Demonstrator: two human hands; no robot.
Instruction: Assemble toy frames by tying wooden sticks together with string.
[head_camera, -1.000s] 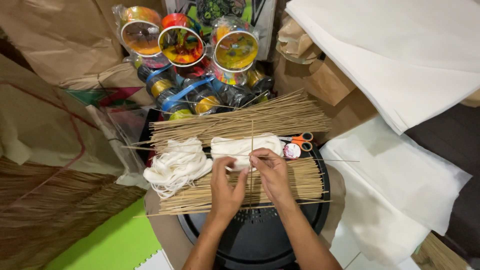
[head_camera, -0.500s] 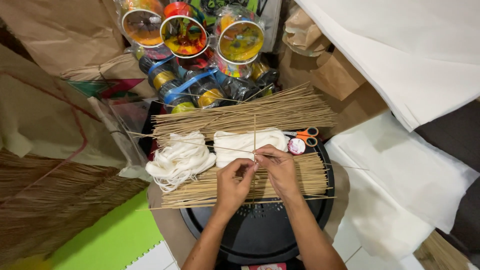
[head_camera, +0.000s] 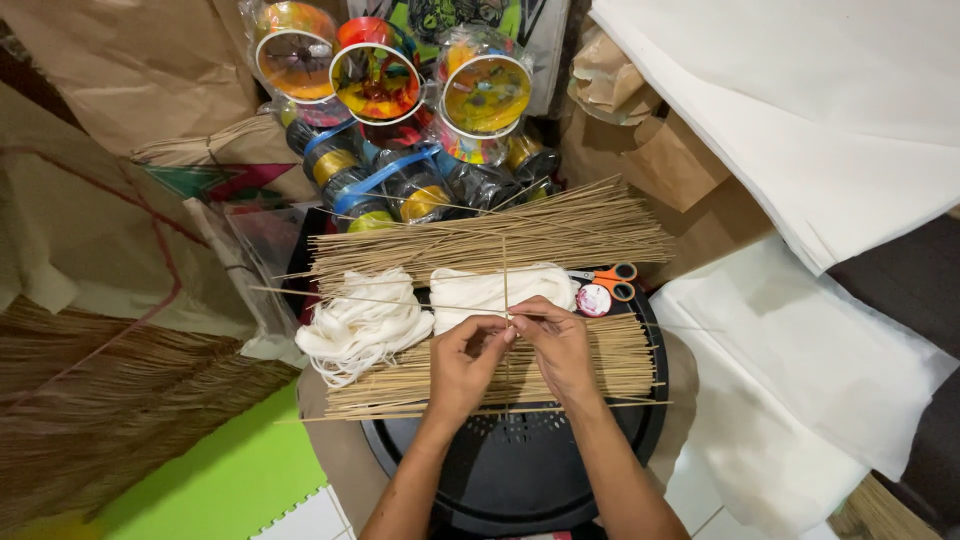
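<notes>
Round black tray (head_camera: 520, 480) was crowded at its far half: near stick bundle (head_camera: 560, 365), white thread skeins (head_camera: 365, 320), far stick bundle (head_camera: 480, 240), orange scissors (head_camera: 610, 275). Only the near rim lay open. Left hand (head_camera: 465, 365) and right hand (head_camera: 555, 345) met above the near bundle, fingertips pinched shut on two thin crossed sticks (head_camera: 505, 280) at their crossing.
</notes>
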